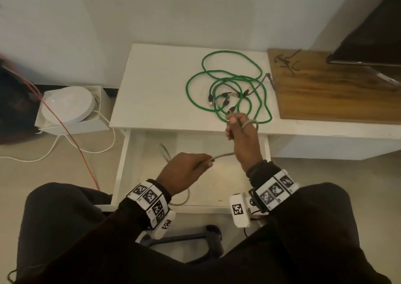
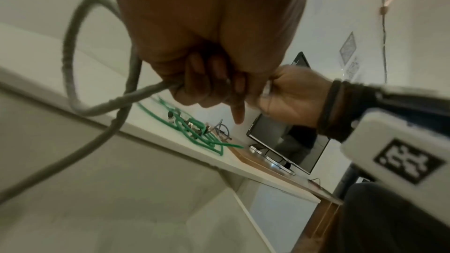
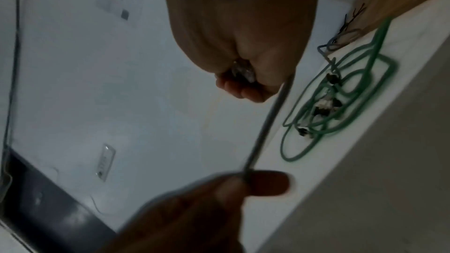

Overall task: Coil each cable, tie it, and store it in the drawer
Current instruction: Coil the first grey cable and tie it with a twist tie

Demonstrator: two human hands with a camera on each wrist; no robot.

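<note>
A grey cable [image 1: 223, 154] stretches between my two hands above the open white drawer [image 1: 130, 164]. My left hand [image 1: 188, 166] pinches it over the drawer's middle, and slack loops [image 2: 73, 61] hang below. My right hand [image 1: 238, 127] grips the cable's end near the table's front edge, with a small grey loop [image 1: 249, 123] over its knuckles and a clear plug [image 3: 243, 72] in the fist. Loose green cables [image 1: 225, 84] with black and clear plugs lie tangled on the white table [image 1: 156, 84], just beyond my right hand.
A wooden board [image 1: 329, 92] with dark twist ties [image 1: 286, 61] lies right of the table, under a monitor [image 1: 368, 34]. A white round device [image 1: 67, 105] in a box sits on the floor at left, with white and red wires. My knees flank the drawer.
</note>
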